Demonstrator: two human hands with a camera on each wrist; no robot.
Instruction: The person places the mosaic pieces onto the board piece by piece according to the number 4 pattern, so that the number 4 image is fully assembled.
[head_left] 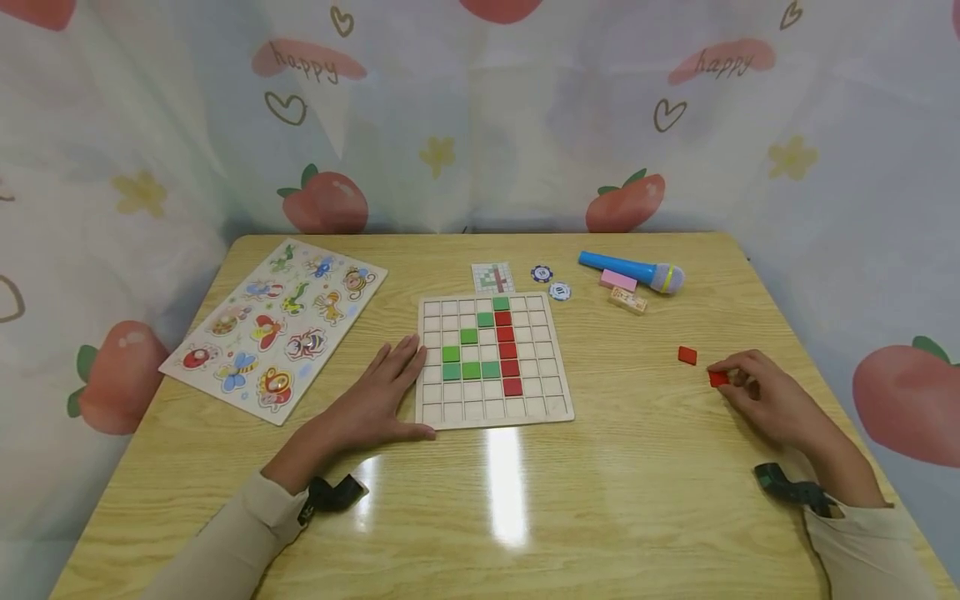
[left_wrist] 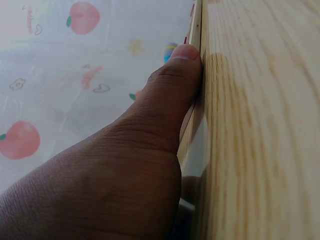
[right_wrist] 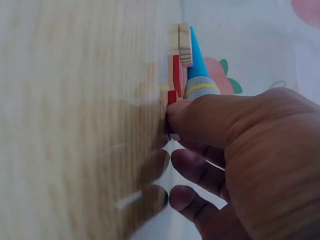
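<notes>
At the table's middle lies a wooden grid board (head_left: 528, 408) with green tiles (head_left: 469, 336) set in a triangle-like outline and a column of red tiles (head_left: 507, 350). My left hand (head_left: 375, 396) rests flat on the table against the board's left edge, its thumb (left_wrist: 175, 75) along the near corner. On the right side, my right hand (head_left: 772, 400) pinches a small red tile (head_left: 717, 378) between thumb and forefinger, low at the tabletop. A second red tile (head_left: 687, 356) lies just beyond it, apart from the fingers.
A puzzle board with insect pictures (head_left: 255, 358) lies at the left. Behind the grid board are a pattern card (head_left: 492, 277) and two poker chips (head_left: 559, 291). A blue toy microphone (head_left: 637, 271), a pink block (head_left: 618, 280) and a wooden block (head_left: 627, 301) lie back right.
</notes>
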